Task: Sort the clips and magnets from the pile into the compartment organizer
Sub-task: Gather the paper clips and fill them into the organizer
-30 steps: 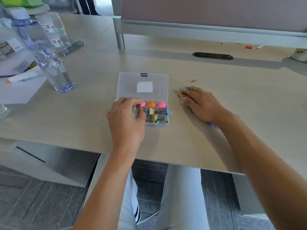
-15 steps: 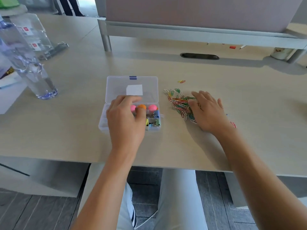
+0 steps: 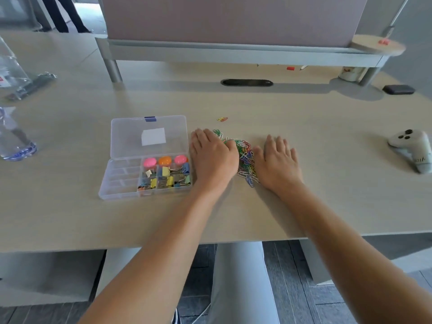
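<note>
A clear plastic organizer (image 3: 121, 181) lies open on the desk, its lid folded back. Three round magnets (image 3: 165, 160), pink, orange and pink, fill its far right cells, and coloured binder clips (image 3: 166, 177) fill the cells below them. The left cells look empty. A pile of coloured paper clips (image 3: 245, 155) lies right of the box. My left hand (image 3: 211, 157) lies flat on the pile's left side and my right hand (image 3: 278, 160) flat on its right side, fingers straight. A stray pair of paper clips (image 3: 222, 119) sits farther back.
A water bottle (image 3: 14, 136) stands at the left edge with clear packaging (image 3: 25, 85) behind it. A white handheld controller (image 3: 413, 148) lies at the right, a black case (image 3: 398, 89) beyond it. A cable slot (image 3: 246, 82) and a partition frame (image 3: 233, 54) are at the back.
My left hand left the organizer and moved right onto the left side of the paper clip pile. My right hand shifted to the pile's right side. The camera view swung right.
</note>
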`<state>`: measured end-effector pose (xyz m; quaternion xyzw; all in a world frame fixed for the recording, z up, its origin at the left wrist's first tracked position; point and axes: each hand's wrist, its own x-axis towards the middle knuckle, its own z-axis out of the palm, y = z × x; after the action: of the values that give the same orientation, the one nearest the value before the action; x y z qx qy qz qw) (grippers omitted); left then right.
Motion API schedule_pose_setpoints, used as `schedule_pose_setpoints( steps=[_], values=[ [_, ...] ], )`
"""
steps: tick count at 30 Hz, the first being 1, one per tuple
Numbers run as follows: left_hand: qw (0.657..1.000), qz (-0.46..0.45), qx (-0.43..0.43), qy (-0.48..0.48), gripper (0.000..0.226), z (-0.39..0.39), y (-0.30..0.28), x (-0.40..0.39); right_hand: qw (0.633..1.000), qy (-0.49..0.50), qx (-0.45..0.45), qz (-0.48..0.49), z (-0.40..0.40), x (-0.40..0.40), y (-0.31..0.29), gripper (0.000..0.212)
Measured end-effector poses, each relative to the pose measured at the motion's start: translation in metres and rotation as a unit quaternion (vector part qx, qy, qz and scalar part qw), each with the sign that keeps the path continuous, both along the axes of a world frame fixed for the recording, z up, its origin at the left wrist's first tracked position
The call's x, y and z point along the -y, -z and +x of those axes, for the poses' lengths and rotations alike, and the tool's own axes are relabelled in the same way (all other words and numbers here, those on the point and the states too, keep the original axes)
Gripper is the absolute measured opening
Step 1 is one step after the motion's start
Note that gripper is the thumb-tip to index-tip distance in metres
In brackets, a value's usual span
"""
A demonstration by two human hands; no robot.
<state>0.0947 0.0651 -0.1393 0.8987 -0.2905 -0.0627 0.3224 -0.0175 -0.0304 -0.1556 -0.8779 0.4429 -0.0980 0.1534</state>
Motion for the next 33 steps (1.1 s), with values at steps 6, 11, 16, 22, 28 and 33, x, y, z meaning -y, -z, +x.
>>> schedule_pose_setpoints(
  steps=[6,11,16,22,28,33],
  values=[
    [1.0,-0.01,-0.012,0.009,0.052,0.012,0.001,-0.001,0.986,-0.158,0.051,0.037,0.059,0.046,-0.014,0.053],
    [0.992,-0.099,-0.073,0.035,0.051,-0.003,-0.005,-0.012,0.952,-0.234,0.11,0.164,0.099,0.067,-0.03,0.05],
    [0.97,-0.205,-0.123,-0.048,0.051,0.002,-0.009,-0.012,0.929,-0.286,0.101,0.214,0.105,0.068,-0.033,0.049],
    [0.941,-0.277,-0.173,-0.09,0.049,0.017,-0.013,0.004,0.912,-0.329,0.132,0.207,0.059,0.048,-0.02,0.041],
    [0.964,-0.203,-0.168,-0.036,0.056,0.02,-0.015,0.013,0.924,-0.238,0.237,0.183,0.001,0.022,-0.019,0.039],
    [0.974,-0.146,-0.164,0.063,0.073,0.011,-0.01,0.015,0.969,-0.048,0.235,0.052,-0.039,0.008,-0.01,0.039]
  ],
)
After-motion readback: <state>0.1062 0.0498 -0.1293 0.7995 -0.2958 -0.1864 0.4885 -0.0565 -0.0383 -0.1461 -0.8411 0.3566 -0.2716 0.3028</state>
